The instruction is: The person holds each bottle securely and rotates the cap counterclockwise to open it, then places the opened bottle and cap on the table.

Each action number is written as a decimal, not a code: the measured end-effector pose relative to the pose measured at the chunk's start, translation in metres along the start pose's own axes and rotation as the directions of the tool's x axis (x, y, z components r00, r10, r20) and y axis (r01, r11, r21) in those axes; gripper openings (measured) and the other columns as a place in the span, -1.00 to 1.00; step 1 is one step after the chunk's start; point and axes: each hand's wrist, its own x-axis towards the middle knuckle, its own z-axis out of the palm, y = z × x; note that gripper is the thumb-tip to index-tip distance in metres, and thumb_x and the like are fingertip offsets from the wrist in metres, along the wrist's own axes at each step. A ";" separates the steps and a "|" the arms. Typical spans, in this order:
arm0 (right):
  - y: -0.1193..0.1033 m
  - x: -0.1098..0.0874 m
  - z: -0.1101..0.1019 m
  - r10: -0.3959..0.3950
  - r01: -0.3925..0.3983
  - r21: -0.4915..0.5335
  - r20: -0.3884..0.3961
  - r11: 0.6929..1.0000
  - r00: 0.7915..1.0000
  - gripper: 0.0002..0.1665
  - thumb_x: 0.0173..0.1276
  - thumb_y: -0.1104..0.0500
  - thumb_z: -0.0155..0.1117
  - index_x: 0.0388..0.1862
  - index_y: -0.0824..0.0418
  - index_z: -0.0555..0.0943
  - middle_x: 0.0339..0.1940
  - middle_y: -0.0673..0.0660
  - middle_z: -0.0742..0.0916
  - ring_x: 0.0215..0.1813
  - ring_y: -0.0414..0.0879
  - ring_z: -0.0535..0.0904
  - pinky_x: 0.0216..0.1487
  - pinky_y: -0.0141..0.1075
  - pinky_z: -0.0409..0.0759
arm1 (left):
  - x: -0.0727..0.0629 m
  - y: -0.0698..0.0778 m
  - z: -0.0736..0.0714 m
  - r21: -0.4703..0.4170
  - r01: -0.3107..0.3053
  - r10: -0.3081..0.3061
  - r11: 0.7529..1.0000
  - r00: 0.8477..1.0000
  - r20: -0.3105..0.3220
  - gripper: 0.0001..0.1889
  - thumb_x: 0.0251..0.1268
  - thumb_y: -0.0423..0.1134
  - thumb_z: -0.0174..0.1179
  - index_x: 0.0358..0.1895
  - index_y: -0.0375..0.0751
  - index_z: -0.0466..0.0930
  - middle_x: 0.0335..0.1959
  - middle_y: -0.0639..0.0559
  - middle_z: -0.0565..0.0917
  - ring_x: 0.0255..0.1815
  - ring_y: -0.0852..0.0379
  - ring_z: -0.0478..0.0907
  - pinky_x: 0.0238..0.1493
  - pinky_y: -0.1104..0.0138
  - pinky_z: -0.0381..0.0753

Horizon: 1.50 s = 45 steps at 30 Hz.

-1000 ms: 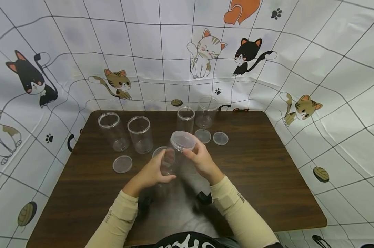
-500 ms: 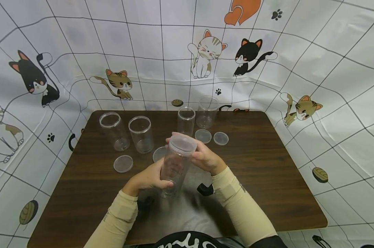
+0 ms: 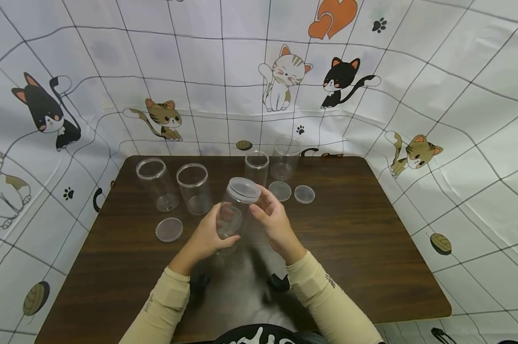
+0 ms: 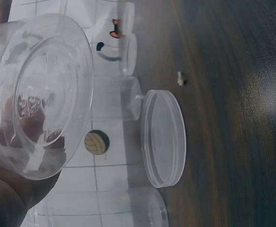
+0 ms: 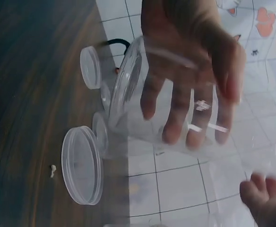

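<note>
My left hand (image 3: 205, 234) grips a clear, tall jar (image 3: 228, 224) around its lower side, holding it tilted above the table. A translucent screw lid (image 3: 244, 188) sits on the jar's mouth. In the left wrist view the round base of the jar (image 4: 46, 97) faces the camera. In the right wrist view the left hand's fingers (image 5: 176, 109) wrap the jar and show through its wall. Beside the lid, my right hand (image 3: 278, 229) is spread in a loose C, its fingertips (image 5: 258, 182) right at the lid's edge.
Two jars without lids, a left one (image 3: 157, 186) and another (image 3: 194, 188), stand behind the hands. Two more, a narrow jar (image 3: 257, 167) and a wider jar (image 3: 286, 157), stand farther back. Loose lids (image 3: 169, 230) (image 3: 280, 191) (image 3: 304, 194) lie on the wooden table (image 3: 349, 248).
The right hand was around the lid half a second ago and has since loosened to its right side. The jar has moved slightly up and left, staying in the left hand.
</note>
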 end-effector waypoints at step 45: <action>0.012 0.013 0.003 -0.021 0.022 -0.028 0.030 0.999 0.999 0.04 0.30 -0.23 0.44 0.56 0.25 0.25 0.40 0.32 0.51 0.39 0.11 0.46 0.34 -0.16 0.46 | 0.009 -0.013 0.006 0.094 -0.004 0.009 0.996 0.998 -0.057 -0.09 -0.09 -0.31 0.61 0.36 -0.33 0.27 0.06 -0.17 0.59 0.08 -0.11 0.59 0.11 0.02 0.60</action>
